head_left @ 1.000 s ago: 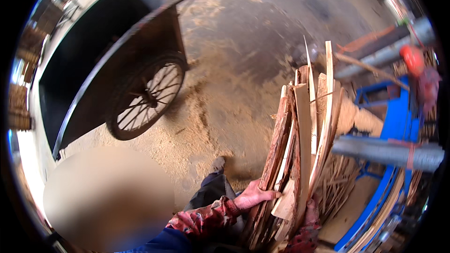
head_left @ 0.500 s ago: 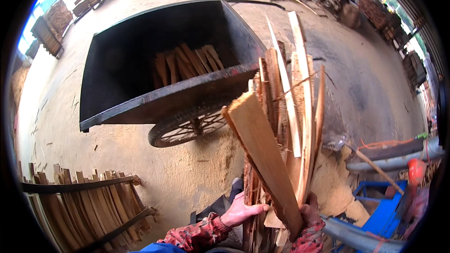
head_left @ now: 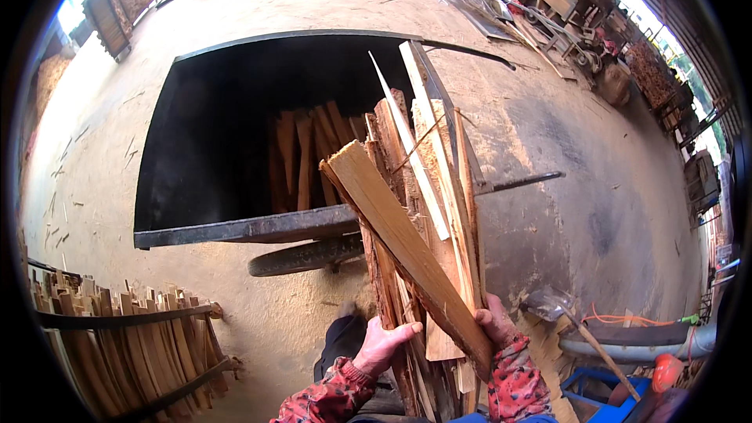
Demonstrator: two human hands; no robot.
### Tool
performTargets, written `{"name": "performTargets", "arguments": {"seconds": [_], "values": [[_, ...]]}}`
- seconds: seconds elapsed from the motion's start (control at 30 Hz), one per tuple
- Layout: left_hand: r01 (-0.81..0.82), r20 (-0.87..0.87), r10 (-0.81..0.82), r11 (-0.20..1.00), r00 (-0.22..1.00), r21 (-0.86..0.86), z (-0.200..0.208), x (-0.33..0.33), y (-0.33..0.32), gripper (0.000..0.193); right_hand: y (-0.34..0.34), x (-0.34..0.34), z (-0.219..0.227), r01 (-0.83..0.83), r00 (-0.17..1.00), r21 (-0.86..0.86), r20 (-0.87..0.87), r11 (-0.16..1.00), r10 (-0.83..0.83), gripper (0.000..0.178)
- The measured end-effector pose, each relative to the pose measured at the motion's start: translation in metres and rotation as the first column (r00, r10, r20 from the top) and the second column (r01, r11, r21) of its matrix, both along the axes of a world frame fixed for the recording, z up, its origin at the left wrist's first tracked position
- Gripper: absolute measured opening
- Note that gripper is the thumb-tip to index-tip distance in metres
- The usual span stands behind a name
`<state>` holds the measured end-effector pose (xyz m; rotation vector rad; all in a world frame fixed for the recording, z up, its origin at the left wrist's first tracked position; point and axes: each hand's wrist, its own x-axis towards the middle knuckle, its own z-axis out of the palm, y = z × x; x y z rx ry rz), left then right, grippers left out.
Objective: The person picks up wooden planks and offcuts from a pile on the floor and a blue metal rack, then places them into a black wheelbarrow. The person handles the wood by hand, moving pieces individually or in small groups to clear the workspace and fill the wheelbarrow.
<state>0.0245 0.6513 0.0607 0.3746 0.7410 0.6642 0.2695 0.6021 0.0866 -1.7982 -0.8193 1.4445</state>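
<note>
Between my hands I carry a bundle of rough wood strips, some with bark, pointing up and away from me. My left hand is closed round the bundle's left side, thumb over the front. My right hand grips the right side near the lower end of a wide board. The bundle's upper ends overlap the right part of a black handcart, tilted over its near rim. Inside the cart lie several wood strips. The cart's wheel shows below the near side.
At lower left, a rack holds many upright wood strips. A blue metal frame, a grey pipe and a red object are at lower right. A dark bar sticks out right of the cart. Scrap wood is piled at far right.
I have stepped closer to the cart, and the bundle has moved left over its right end. Both hands keep their hold on it.
</note>
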Motion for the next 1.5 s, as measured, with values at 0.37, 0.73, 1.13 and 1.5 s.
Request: {"name": "performTargets", "arguments": {"seconds": [0.37,0.73,1.13,1.5], "values": [[-0.027,0.012,0.027,1.000,1.000,0.013,-0.011,-0.005,0.176,0.051,0.186,0.000,-0.030,-0.133,0.988,0.064,0.089,0.989,0.127,0.094],[-0.037,-0.419,0.105,0.985,0.902,0.166,-0.167,0.025,0.446,0.056,0.437,0.014,-0.098,-0.323,0.906,0.250,0.361,0.913,0.221,0.060],[0.495,-0.508,-0.459,0.866,0.729,-0.073,-0.224,0.021,0.384,0.061,0.366,-0.003,-0.149,-0.354,0.721,-0.428,0.441,0.831,0.535,0.066],[0.474,-0.500,-0.499,0.860,0.708,-0.187,-0.286,0.062,0.371,0.056,0.323,-0.008,-0.147,-0.351,0.498,-0.157,0.804,0.923,0.326,0.042]]}}
